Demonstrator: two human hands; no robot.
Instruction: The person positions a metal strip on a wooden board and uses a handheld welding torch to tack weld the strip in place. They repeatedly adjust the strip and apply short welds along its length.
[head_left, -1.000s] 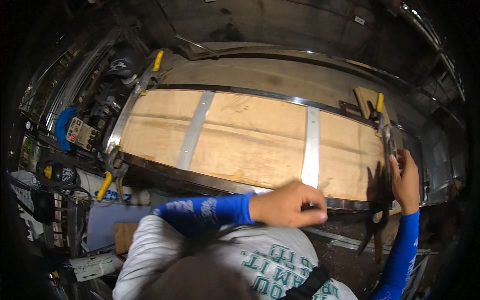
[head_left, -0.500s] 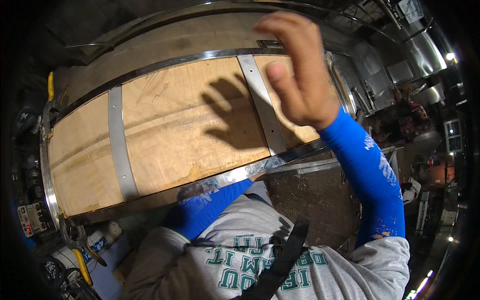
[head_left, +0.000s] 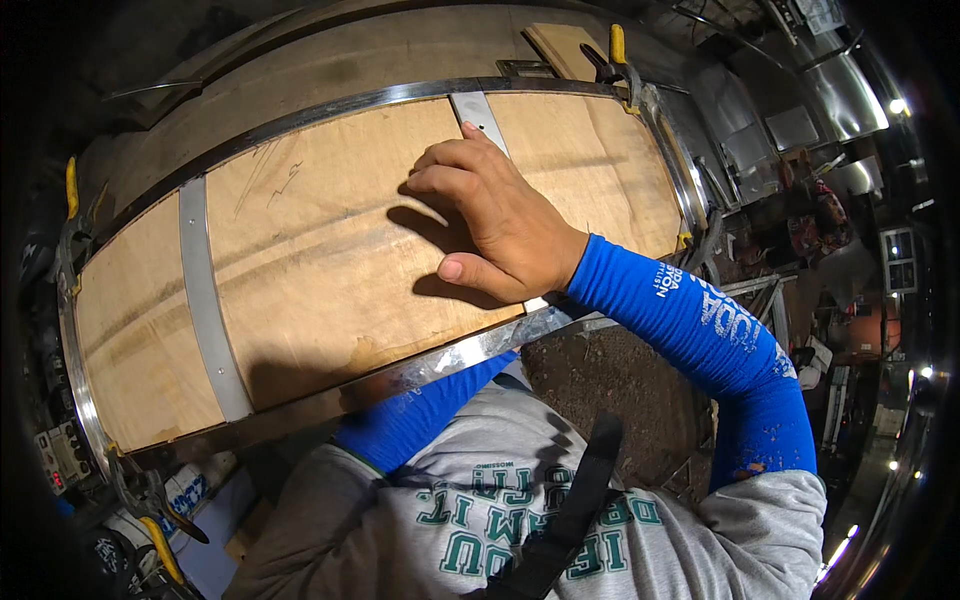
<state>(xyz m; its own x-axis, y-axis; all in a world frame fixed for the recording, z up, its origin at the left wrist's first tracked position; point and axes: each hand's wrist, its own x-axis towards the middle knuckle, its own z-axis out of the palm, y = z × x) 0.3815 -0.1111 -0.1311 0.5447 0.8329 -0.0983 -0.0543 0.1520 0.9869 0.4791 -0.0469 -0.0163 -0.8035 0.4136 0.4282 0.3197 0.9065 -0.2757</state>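
A long plywood panel (head_left: 320,240) lies in front of me inside a shiny metal frame (head_left: 440,366). Two grey metal strips with small holes, a left strip (head_left: 205,300) and a right strip (head_left: 483,118), cross it. My right hand (head_left: 490,215) is over the right strip, palm down, with the fingers slightly bent and the thumb apart. It holds nothing, and its shadow falls on the wood close beside it; whether it touches is unclear. My left forearm (head_left: 425,405), in a blue sleeve, passes beneath the near frame edge, which hides the left hand.
Yellow-handled clamps grip the frame's corners: a far-left clamp (head_left: 72,215), a near-left clamp (head_left: 150,505) and a far-right clamp (head_left: 622,70). A small wood board (head_left: 568,50) lies beyond the far edge. A control box (head_left: 62,455) with a red light stands at the left.
My right hand has come down and left from above the panel's right part to over the right strip. The panel sits slightly more left in view. The left forearm stays beneath the edge.
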